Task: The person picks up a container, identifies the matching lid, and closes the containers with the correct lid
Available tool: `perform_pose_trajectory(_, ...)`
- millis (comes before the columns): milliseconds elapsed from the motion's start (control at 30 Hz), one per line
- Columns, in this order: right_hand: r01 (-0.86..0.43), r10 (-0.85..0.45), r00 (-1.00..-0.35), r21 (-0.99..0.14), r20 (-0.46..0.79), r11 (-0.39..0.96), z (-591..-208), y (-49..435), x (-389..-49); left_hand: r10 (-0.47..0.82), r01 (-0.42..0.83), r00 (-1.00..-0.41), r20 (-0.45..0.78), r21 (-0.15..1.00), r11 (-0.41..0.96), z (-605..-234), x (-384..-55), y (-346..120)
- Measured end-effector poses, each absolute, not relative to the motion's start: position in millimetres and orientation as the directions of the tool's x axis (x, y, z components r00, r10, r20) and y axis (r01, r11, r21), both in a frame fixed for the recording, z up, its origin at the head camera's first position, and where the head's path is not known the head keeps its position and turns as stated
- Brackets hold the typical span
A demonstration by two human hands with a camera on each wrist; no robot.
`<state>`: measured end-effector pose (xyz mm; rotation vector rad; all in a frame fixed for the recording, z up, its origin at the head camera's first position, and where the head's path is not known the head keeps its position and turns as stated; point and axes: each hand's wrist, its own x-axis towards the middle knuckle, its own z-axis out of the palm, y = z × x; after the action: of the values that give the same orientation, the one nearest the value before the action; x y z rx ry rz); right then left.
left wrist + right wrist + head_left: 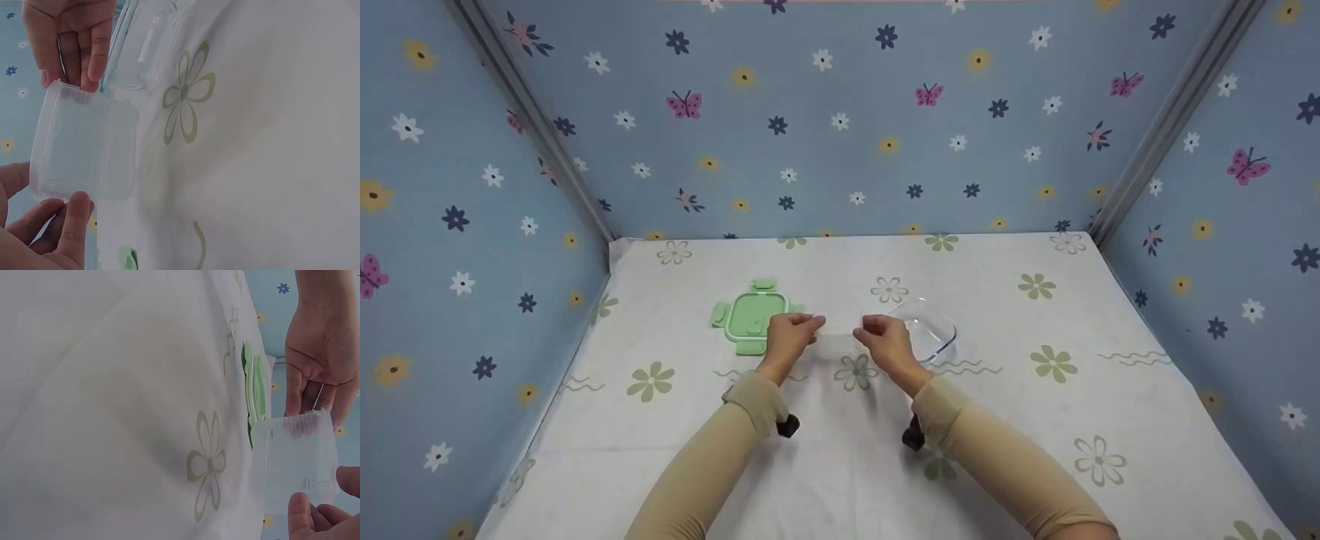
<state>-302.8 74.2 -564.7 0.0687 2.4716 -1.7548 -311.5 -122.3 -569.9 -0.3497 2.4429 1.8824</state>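
Between my two hands hangs a small translucent plastic tub [838,345], raised above the tablecloth. My left hand [790,343] pinches one side of it by the rim with thumb and fingers. From the opposite side my right hand [889,346] grips it the same way. The left wrist view shows the tub [84,143] close up, see-through, with a thicker rim. Small raised marks show on its wall in the right wrist view. Behind the left hand lies a green snap-on lid [754,315], partly covered. A clear glass container [936,341] stands beyond the right hand, partly hidden by it.
A white tablecloth [1020,435] printed with green flowers covers the table. Blue flowered panels [840,150] close in the back and both sides, with grey metal posts [1177,112] at the corners. A dark device shows under each wrist.
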Motion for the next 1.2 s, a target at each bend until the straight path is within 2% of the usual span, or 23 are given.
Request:
perform_pose_trajectory(467, 0.117, -0.02, -0.991, -0.931, -0.132, 0.345, -569, 65, -304, -0.184, -0.206, -0.97, -0.158, 0.939, 0.277, -578, -317, -126)
perform_pose_trajectory(800, 0.118, -0.024, -0.99, -0.915, -0.138, 0.386, -572, 60, -304, -0.153, -0.193, -0.975, -0.16, 0.953, 0.234, -591, -319, -133)
perform_pose_trajectory(867, 0.121, -0.025, -0.99, -0.912, -0.142, 0.392, -572, 60, -303, -0.148, -0.208, -0.973, -0.176, 0.948, 0.239, -613, -335, -139)
perform_pose_trajectory(900, 0.124, -0.025, -0.989, -0.91, -0.146, 0.395, -572, 60, -304, -0.152, -0.22, -0.971, -0.186, 0.943, 0.25, -610, -333, -139)
perform_pose_trajectory(1033, 0.133, -0.029, -0.987, -0.907, -0.158, 0.401, -573, 59, -304, -0.128, -0.21, -0.975, -0.182, 0.943, 0.26, -636, -351, -148)
perform_pose_trajectory(1100, 0.14, -0.031, -0.986, -0.907, -0.166, 0.397, -573, 59, -304, -0.128, -0.204, -0.976, -0.176, 0.944, 0.261, -617, -338, -144)
perform_pose_trajectory(1200, 0.144, -0.031, -0.985, -0.906, -0.17, 0.397, -573, 59, -304, -0.133, -0.208, -0.975, -0.179, 0.944, 0.256, -611, -334, -142)
